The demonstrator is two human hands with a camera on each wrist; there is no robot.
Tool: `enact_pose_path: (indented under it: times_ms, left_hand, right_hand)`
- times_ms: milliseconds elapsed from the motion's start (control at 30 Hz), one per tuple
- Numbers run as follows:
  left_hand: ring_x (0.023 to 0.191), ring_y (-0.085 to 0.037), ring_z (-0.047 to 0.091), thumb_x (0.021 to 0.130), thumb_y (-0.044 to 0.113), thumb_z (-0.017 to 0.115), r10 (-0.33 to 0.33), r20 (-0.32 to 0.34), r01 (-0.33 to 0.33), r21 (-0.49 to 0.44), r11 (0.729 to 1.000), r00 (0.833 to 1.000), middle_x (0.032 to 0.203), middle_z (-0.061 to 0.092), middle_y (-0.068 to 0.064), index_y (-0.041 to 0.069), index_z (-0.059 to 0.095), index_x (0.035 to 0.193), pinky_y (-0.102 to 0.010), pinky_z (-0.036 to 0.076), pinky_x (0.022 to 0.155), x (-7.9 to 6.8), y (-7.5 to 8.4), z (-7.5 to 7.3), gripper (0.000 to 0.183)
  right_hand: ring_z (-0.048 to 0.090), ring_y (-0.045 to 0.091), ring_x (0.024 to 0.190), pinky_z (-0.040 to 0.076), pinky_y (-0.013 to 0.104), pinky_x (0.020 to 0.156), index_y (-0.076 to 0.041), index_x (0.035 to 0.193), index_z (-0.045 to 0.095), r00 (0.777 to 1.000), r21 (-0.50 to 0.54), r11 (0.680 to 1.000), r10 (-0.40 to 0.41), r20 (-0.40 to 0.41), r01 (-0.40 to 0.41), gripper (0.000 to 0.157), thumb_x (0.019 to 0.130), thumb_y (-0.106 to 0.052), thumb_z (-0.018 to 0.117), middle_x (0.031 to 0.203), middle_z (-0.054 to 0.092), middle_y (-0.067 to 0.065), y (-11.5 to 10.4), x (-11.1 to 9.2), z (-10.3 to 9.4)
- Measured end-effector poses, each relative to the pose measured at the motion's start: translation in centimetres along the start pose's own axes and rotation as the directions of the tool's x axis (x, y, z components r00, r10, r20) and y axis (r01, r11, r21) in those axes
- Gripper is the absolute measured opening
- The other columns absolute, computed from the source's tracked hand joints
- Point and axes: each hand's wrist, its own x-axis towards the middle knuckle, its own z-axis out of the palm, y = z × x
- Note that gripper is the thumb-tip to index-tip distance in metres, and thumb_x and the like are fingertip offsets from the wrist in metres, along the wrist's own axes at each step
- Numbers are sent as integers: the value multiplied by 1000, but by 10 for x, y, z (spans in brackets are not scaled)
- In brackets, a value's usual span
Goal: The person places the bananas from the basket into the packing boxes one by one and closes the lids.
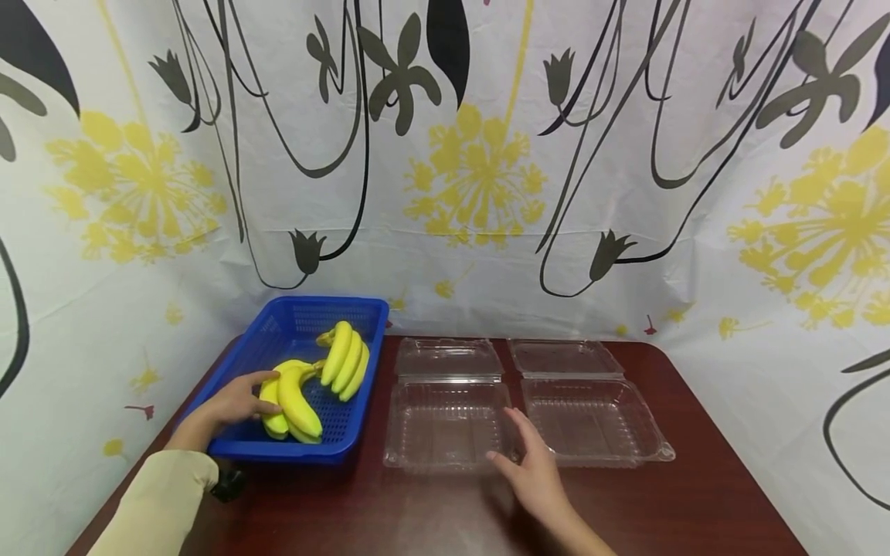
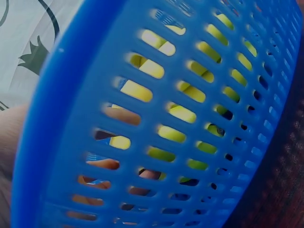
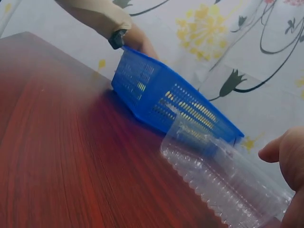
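Observation:
In the head view my left hand (image 1: 239, 399) reaches over the near left side of a blue plastic basket (image 1: 375, 340). Its thumb and fingers hold the left side of a bunch of bananas (image 1: 300, 405). Through the slots in the left wrist view, parts of the fingers show beside the yellow bananas (image 2: 183, 113). A second bunch of bananas (image 1: 345, 361) lies farther back in the basket. My right hand (image 1: 535, 471), fingers spread and holding nothing, hovers at the right side of the left clear plastic container (image 1: 445, 425), whose lid is folded back.
A second clear plastic container (image 1: 591, 425), its lid also laid back, stands to the right. All of it sits on a dark red wooden table (image 1: 334, 510). A patterned cloth (image 1: 487, 293) hangs along the table's back and sides.

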Motion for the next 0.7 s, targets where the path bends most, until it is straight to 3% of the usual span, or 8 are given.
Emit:
enact_pose_path:
  times_ms: [267,500,700]
  left_hand:
    - [82,-24,56,79,18,62,-43,-33,42,-25,999,999,116,41,-31,3,24,135,-39,48,64,6,-4,2,70]
    - [79,-24,57,80,17,62,-44,-61,44,-10,999,997,114,43,-32,1,27,134,-38,48,62,8,-2,3,66]
    - [77,-24,57,79,14,62,-70,-105,69,-14,998,992,113,44,-31,4,29,133,-38,48,61,6,0,2,64]
  right_hand:
    - [30,32,120,27,52,91,-15,128,41,1000,10,1000,22,3,-22,64,71,-20,70,134,32,13,10,6,4]
    - [33,33,118,34,46,89,-10,127,41,1000,48,999,16,6,-16,62,73,-19,69,133,32,16,23,14,7]
    - [42,33,110,41,46,80,-19,129,39,994,12,994,108,32,-108,64,73,-25,68,129,40,10,33,14,6]
